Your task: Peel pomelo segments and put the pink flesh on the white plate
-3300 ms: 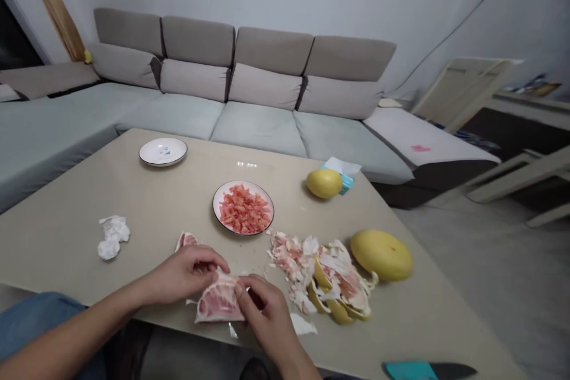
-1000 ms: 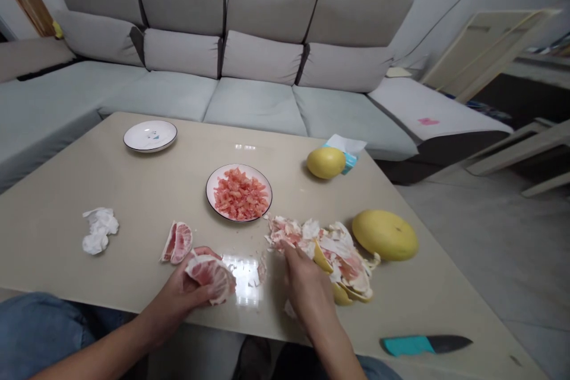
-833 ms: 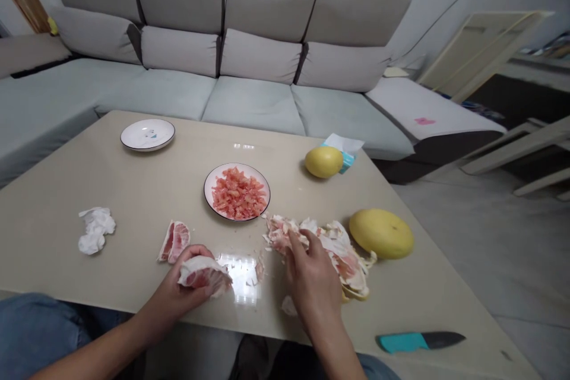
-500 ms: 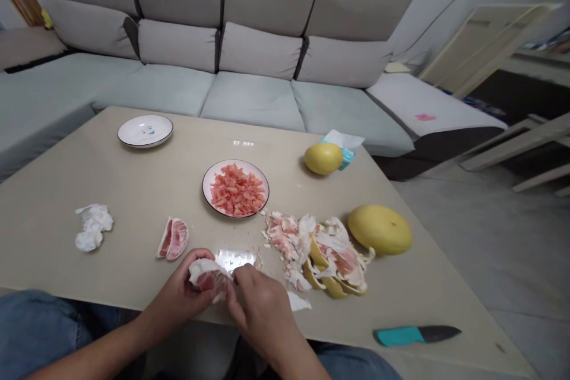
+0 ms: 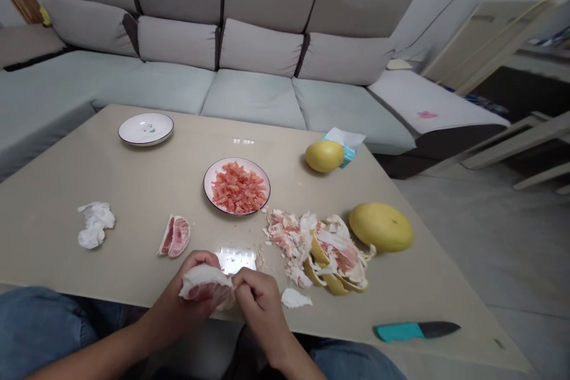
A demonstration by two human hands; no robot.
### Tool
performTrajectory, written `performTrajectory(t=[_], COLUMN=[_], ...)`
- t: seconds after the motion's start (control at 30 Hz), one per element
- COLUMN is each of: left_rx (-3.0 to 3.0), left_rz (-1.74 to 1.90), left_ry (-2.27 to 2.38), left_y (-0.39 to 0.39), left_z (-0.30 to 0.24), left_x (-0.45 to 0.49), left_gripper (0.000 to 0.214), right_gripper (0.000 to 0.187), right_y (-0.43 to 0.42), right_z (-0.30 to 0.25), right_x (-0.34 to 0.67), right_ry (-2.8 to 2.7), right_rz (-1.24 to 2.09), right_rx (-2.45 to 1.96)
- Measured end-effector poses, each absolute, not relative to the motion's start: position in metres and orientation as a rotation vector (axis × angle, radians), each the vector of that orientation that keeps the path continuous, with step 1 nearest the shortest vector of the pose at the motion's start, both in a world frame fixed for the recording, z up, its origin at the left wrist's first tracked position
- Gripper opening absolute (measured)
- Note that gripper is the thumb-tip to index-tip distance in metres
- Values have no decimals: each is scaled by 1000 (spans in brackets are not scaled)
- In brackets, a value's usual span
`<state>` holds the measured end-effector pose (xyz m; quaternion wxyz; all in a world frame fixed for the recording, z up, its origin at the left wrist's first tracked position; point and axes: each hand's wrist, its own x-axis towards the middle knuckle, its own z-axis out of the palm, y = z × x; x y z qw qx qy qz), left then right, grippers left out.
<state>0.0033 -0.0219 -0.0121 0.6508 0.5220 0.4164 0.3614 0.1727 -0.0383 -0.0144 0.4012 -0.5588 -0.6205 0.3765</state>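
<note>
My left hand (image 5: 187,300) is wrapped round a chunk of peeled pomelo (image 5: 202,280), pink flesh under white pith, at the near edge of the beige table (image 5: 133,178). My right hand (image 5: 258,303) pinches the pith on the chunk's right side, fingers closed. A loose pomelo wedge (image 5: 174,236) lies just beyond my left hand. A plate of pink pomelo pieces (image 5: 237,186) stands in the middle. A heap of peel and pith (image 5: 318,246) lies right of my hands.
Two whole yellow pomelos (image 5: 380,227) (image 5: 324,155) lie at the right, a tissue pack (image 5: 345,143) behind the farther one. A teal-handled knife (image 5: 416,329) lies near the right front edge. An empty white plate (image 5: 145,129) and crumpled tissue (image 5: 95,224) are left. A grey sofa (image 5: 249,71) stands behind.
My right hand went out to the peel heap, then came back to the pomelo chunk and now pinches its pith. The left hand kept hold of the chunk throughout.
</note>
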Motion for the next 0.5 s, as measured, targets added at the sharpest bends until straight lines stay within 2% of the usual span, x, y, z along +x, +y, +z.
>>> performTrajectory(t=[0.3, 0.4, 0.5], left_rx=[650, 513, 462], left_rz=[803, 821, 816], left_ry=[849, 865, 869], left_y=[-25, -23, -22], left_z=[5, 4, 1], left_x=[10, 8, 5], left_gripper=[51, 57, 60], right_gripper=[17, 18, 18], right_y=[-33, -24, -14], right_z=[-14, -9, -5], right_x=[180, 203, 230], right_ry=[-987, -945, -1241], right_rz=[1267, 1145, 844], right_rx=[-1427, -1458, -1625])
